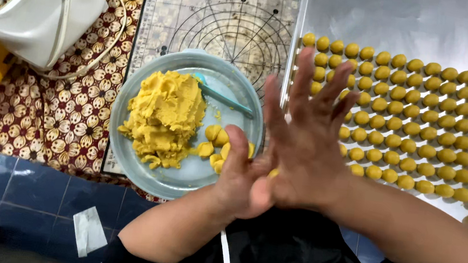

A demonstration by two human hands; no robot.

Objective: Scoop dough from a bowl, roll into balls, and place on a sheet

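My right hand [307, 138] lies flat on top of my left hand [241, 178], palms pressed together with fingers spread. A sliver of yellow dough [273, 173] shows between the palms. Just left of the hands sits a pale blue bowl [128, 155] with a mound of yellow dough [164, 116], a few small cut dough pieces [214, 141] and a teal spatula [223, 97]. To the right, a metal tray [399, 21] holds several rows of small oval dough balls [417, 126].
A white hand mixer [34, 6] with its cord rests at top left on a patterned brown cloth [46, 125]. A gridded pastry mat [223, 10] lies under the bowl. Blue floor tiles [22, 197] and a scrap of white paper [89, 230] are below.
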